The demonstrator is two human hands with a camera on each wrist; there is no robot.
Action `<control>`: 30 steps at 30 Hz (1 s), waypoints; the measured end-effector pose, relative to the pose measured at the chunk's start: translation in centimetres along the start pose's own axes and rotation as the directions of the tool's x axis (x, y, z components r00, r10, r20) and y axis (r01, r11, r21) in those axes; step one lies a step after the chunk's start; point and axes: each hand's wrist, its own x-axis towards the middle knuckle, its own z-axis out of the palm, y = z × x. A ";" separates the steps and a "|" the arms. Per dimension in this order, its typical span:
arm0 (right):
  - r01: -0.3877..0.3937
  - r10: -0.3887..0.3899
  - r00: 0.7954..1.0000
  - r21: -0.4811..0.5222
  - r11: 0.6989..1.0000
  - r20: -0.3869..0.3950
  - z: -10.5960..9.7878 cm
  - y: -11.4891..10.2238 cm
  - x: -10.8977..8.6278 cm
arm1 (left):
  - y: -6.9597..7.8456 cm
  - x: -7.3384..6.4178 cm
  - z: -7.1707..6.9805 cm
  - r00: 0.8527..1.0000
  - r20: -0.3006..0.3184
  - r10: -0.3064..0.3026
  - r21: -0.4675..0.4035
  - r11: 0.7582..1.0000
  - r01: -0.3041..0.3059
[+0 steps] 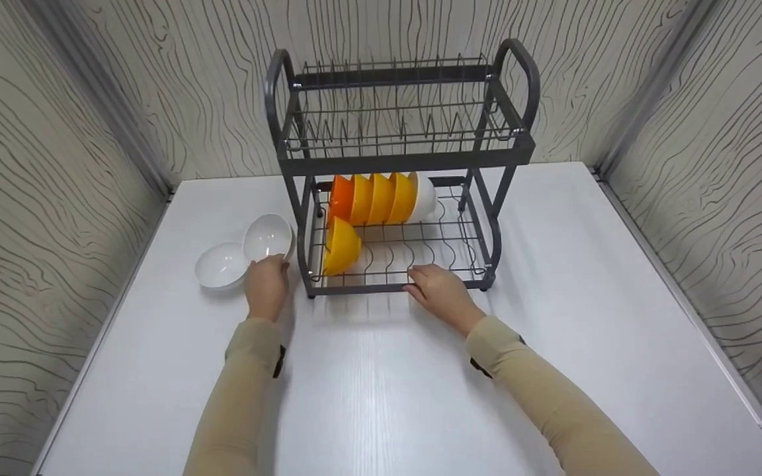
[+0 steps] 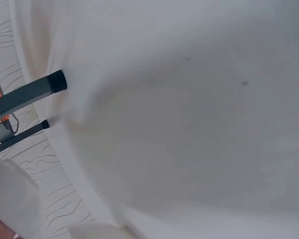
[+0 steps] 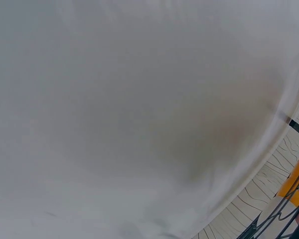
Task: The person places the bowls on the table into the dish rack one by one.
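My left hand [image 1: 266,281] pinches the near rim of a tilted white bowl [image 1: 267,235], left of the dark dish rack [image 1: 407,160]. In the left wrist view, fingertips show against the side of that white bowl [image 2: 17,199] at the lower left. A second white bowl [image 1: 217,268] sits on the table beside it, close up against it. My right hand [image 1: 446,297] grips the front rail of the rack's lower tier, fingers above and thumb below. Only a bit of its fingers enters the right wrist view, behind wires.
On the lower tier, one orange bowl [image 1: 340,198], several yellow bowls [image 1: 381,199] and a white bowl [image 1: 425,197] stand on edge in the back row. Another yellow bowl [image 1: 342,248] stands at front left. The upper tier has upright wire dividers. Patterned walls [image 1: 712,165] surround the white table [image 1: 368,383].
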 end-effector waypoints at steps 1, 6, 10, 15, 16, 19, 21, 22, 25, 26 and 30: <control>-0.002 0.002 1.000 -0.001 1.000 0.002 0.0 0.0 0.0 | 0.1 -0.1 -0.1 1.000 -0.007 -0.004 -0.002 1.000 0.004; -0.006 0.006 1.000 -0.003 1.000 0.000 0.0 -0.1 0.1 | 0.3 -0.6 -0.8 0.998 -0.048 -0.034 -0.027 0.999 0.032; -0.009 0.009 1.000 -0.001 1.000 -0.007 -0.1 -0.1 0.1 | 0.4 -1.0 -1.2 0.993 -0.112 -0.025 -0.044 0.999 0.021; -0.017 0.020 0.997 0.046 0.999 -0.068 -0.1 0.0 -0.1 | 1.0 -1.8 -1.9 0.976 -0.219 0.005 -0.075 0.997 -0.022; -0.026 0.033 0.996 0.071 0.997 -0.089 -0.1 0.0 -0.2 | 1.1 -1.9 -2.0 0.972 -0.236 0.012 -0.081 0.996 -0.031; -0.066 0.092 0.985 0.173 0.983 -0.149 -0.4 -0.1 -0.2 | 1.6 -2.3 -2.4 0.963 -0.270 0.021 -0.092 0.995 -0.047; -0.102 0.146 0.974 0.244 0.964 -0.171 -0.6 -0.3 -0.2 | 2.0 -2.6 -2.7 0.957 -0.289 0.036 -0.098 0.993 -0.066; -0.116 0.171 0.969 0.280 0.953 -0.180 -0.7 -0.4 -0.1 | 2.2 -2.7 -2.8 0.953 -0.299 0.046 -0.101 0.992 -0.080; -0.138 0.218 0.957 0.362 0.922 -0.191 -1.1 -1.1 0.2 | 3.0 -3.2 -3.1 0.940 -0.333 0.077 -0.100 0.988 -0.117; -0.139 0.225 0.955 0.380 0.914 -0.193 -1.3 -1.4 0.3 | 3.3 -3.4 -3.2 0.935 -0.345 0.086 -0.108 0.986 -0.131; -0.118 0.236 0.950 0.463 0.879 -0.205 -1.8 -2.7 1.1 | 4.9 -4.2 -3.4 0.913 -0.389 0.124 -0.127 0.974 -0.187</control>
